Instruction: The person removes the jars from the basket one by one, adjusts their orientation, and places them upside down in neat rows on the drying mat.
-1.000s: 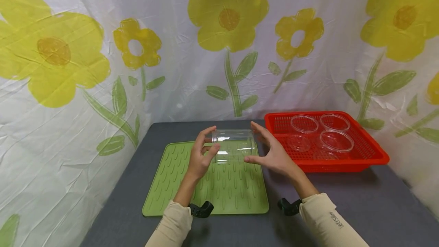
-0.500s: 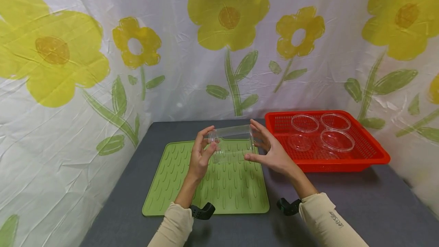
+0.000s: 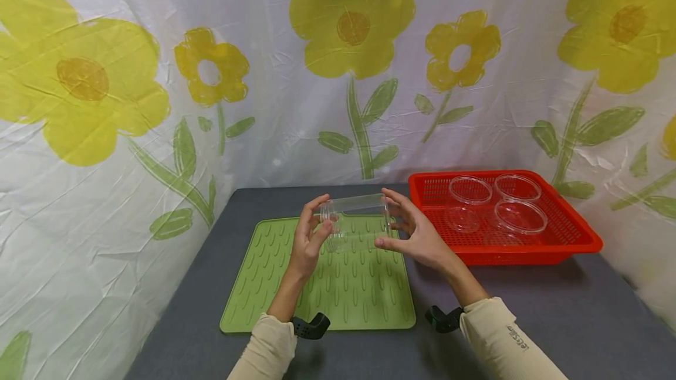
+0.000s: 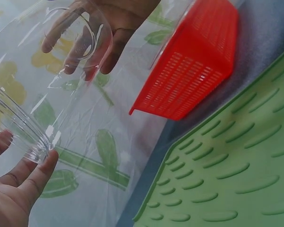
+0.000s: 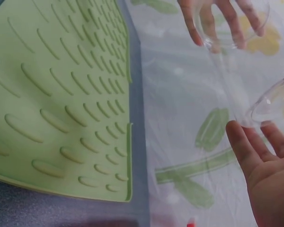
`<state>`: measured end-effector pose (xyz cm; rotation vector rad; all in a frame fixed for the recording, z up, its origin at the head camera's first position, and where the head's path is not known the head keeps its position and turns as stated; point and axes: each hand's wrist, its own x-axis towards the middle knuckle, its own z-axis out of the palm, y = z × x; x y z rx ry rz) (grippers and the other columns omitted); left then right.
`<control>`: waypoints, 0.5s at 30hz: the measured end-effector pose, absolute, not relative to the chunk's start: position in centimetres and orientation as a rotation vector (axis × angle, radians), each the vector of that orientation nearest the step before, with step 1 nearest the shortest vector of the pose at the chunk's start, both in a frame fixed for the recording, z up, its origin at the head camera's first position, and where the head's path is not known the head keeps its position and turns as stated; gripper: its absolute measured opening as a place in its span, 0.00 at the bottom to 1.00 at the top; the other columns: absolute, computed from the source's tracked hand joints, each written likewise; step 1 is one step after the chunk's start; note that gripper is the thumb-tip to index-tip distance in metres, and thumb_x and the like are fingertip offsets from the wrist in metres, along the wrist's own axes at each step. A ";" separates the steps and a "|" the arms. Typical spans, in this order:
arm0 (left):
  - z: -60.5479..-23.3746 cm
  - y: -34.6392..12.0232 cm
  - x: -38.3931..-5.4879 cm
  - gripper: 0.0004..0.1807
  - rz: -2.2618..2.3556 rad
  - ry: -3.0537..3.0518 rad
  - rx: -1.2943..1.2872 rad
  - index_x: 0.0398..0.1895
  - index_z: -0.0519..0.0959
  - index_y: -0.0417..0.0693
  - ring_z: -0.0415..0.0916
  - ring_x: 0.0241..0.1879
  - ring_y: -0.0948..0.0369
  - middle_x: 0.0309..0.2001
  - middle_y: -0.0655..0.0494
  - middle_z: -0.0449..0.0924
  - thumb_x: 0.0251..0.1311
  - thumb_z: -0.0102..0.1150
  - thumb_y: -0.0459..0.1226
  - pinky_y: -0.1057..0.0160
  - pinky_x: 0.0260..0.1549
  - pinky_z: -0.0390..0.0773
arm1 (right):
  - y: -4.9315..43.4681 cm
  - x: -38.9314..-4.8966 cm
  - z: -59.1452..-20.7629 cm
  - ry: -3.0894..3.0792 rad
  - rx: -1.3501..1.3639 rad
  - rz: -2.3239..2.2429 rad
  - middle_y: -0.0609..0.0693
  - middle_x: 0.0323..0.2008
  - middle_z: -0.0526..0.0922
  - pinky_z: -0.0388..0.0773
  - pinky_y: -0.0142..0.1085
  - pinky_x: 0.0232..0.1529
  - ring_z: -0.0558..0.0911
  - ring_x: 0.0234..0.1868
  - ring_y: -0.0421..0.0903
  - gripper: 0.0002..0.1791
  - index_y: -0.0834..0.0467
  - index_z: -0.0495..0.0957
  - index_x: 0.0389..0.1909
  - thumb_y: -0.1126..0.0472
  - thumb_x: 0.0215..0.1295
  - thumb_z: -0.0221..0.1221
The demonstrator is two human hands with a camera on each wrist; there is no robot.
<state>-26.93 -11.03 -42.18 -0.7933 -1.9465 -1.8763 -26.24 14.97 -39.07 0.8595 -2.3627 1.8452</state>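
A clear jar (image 3: pixel 359 224) with a ridged, threaded mouth is held on its side above the green mat (image 3: pixel 364 304), its base end slightly higher than its mouth. My left hand (image 3: pixel 307 242) grips the mouth end, thumb in front and fingers behind. At the base end, my right hand (image 3: pixel 419 233) holds the jar between thumb and fingers. The left wrist view shows the left fingertips (image 4: pixel 47 163) against the threads, with the right hand (image 4: pixel 120 19) at the far end. In the right wrist view, fingertips (image 5: pixel 234 130) of the right hand touch the base edge.
A red perforated basket (image 3: pixel 575 233) stands on the dark grey table (image 3: pixel 528 304) at the right, holding three clear jars (image 3: pixel 520 219) upright. A floral curtain (image 3: pixel 264 92) hangs behind the table. The mat's raised ridges run across the table's left and middle.
The jar has tipped from level so its base end sits higher, and it has shifted slightly left. Both hands have kept hold of it. The basket and mat stay put.
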 end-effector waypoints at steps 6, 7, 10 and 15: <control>-42.3 -11.1 -27.0 0.29 -1.896 -1.921 -0.819 0.76 0.60 0.43 0.77 0.59 0.55 0.69 0.35 0.63 0.73 0.47 0.33 0.58 0.52 0.85 | 14.9 -26.2 -39.0 -2.378 0.833 1.819 0.54 0.78 0.60 0.71 0.61 0.68 0.70 0.72 0.58 0.51 0.36 0.56 0.78 0.59 0.59 0.73; -42.3 -11.1 -27.0 0.30 -1.900 -1.922 -0.818 0.77 0.60 0.43 0.77 0.60 0.52 0.69 0.35 0.63 0.72 0.47 0.33 0.58 0.53 0.84 | 14.9 -26.3 -39.0 -2.380 0.825 1.820 0.54 0.77 0.61 0.71 0.60 0.68 0.71 0.71 0.58 0.51 0.36 0.57 0.78 0.59 0.59 0.74; -42.3 -11.0 -27.0 0.31 -1.915 -1.937 -0.812 0.77 0.58 0.44 0.74 0.63 0.42 0.70 0.37 0.62 0.72 0.47 0.33 0.55 0.57 0.82 | 15.0 -26.4 -39.0 -2.382 0.819 1.816 0.54 0.77 0.61 0.71 0.60 0.68 0.71 0.71 0.57 0.50 0.36 0.57 0.78 0.59 0.59 0.74; -42.0 -11.0 -26.9 0.34 -1.891 -2.010 -0.802 0.79 0.56 0.49 0.61 0.72 0.36 0.76 0.43 0.58 0.72 0.51 0.36 0.39 0.66 0.70 | 15.1 -26.5 -39.1 -2.381 0.803 1.808 0.55 0.76 0.63 0.71 0.59 0.68 0.70 0.70 0.56 0.51 0.36 0.58 0.77 0.59 0.57 0.75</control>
